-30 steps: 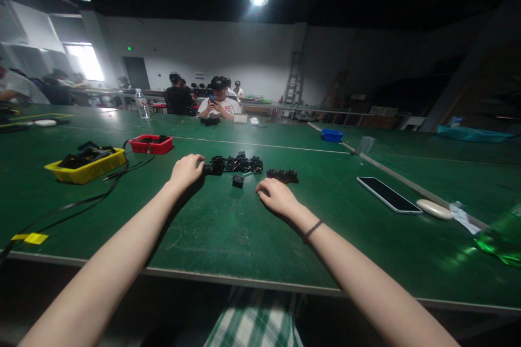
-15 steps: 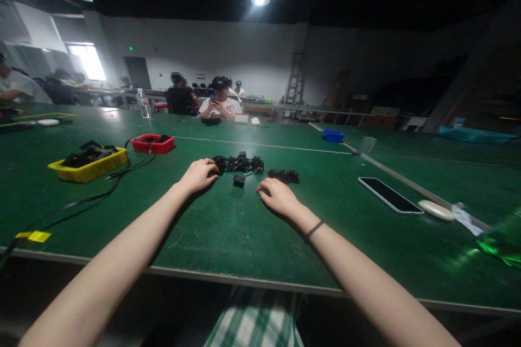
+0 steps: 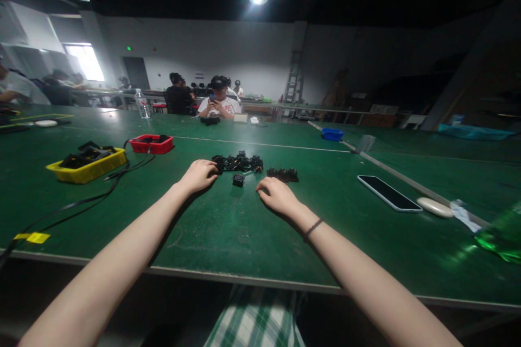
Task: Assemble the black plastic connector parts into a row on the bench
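Observation:
My left hand (image 3: pixel 199 175) rests on the green table (image 3: pixel 228 227) with its fingers curled, its fingertips against the left end of a pile of small black parts (image 3: pixel 240 162). What the fingers hold is hidden. My right hand (image 3: pixel 277 196) lies on the table with fingers bent under, nothing visible in it. A single black part (image 3: pixel 238 179) sits between the two hands. A short row of black parts (image 3: pixel 284 174) lies just beyond my right hand.
A yellow tray (image 3: pixel 87 169) and a red tray (image 3: pixel 152 145) of black items with cables stand at the left. A phone (image 3: pixel 388 193), a white oval object (image 3: pixel 435 207) and a green bottle (image 3: pixel 502 236) lie at the right. People sit at the far side.
My left hand has slid right along the table to the left end of the pile. My right hand has barely moved.

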### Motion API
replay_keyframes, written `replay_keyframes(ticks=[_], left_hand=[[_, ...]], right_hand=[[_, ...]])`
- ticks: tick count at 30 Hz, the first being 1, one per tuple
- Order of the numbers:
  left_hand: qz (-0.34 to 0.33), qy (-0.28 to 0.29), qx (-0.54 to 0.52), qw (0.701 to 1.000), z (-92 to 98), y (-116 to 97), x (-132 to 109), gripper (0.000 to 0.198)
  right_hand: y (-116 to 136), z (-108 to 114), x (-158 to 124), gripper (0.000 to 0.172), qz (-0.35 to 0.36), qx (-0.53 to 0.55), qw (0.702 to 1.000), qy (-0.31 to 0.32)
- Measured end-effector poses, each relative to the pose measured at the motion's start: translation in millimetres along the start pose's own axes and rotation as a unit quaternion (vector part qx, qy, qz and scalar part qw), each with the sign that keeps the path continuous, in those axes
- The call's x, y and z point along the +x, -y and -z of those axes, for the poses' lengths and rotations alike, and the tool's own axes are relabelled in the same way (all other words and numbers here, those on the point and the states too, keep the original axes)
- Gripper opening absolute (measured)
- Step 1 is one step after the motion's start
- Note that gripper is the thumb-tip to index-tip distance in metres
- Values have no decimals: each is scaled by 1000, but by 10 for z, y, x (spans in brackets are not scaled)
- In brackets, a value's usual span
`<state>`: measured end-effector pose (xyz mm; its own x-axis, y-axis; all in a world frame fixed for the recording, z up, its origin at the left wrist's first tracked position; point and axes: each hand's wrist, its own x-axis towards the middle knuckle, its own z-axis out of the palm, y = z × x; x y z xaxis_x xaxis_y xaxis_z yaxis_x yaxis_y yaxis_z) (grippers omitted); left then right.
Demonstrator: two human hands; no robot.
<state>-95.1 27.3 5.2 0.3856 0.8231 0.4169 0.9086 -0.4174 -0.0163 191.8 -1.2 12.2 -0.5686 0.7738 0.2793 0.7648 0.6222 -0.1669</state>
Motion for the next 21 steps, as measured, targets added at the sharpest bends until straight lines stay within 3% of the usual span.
replay_keyframes(ticks=[13, 21], left_hand=[[26, -1, -3, 1000, 97, -103, -6, 15], [24, -18, 2, 1000, 134, -157, -3, 25]], right_hand=[[4, 11, -10, 19, -2, -4, 1000, 2], [6, 12, -2, 19, -2, -6, 1000, 5]])
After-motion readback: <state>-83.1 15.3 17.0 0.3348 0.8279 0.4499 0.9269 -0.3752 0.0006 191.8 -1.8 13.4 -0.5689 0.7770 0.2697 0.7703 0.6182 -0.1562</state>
